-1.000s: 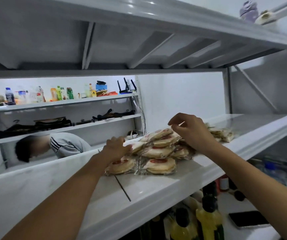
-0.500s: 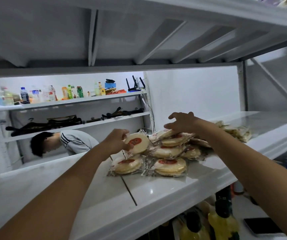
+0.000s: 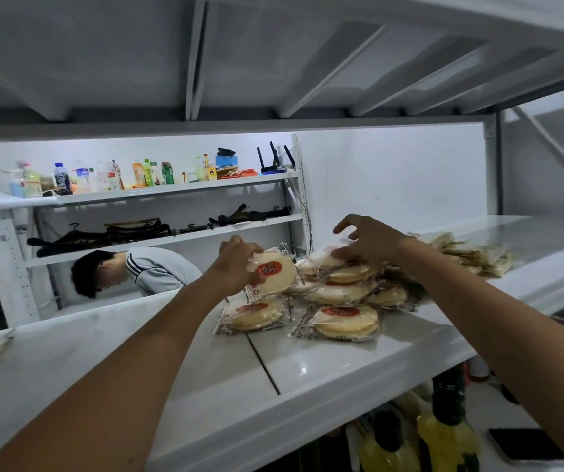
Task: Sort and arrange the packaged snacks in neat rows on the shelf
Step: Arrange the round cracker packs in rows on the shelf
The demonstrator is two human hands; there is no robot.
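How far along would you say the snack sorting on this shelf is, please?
Early. The front-left pack and front-right pack lie flat side by side on the shelf. The left hand grips one raised pack; the right hand touches the heap. That heap and a second pile further right remain unsorted.

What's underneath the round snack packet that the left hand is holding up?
Another wrapped packet lies flat on the white shelf just below the held packet. The left hand and held packet hide its far edge and anything behind it.
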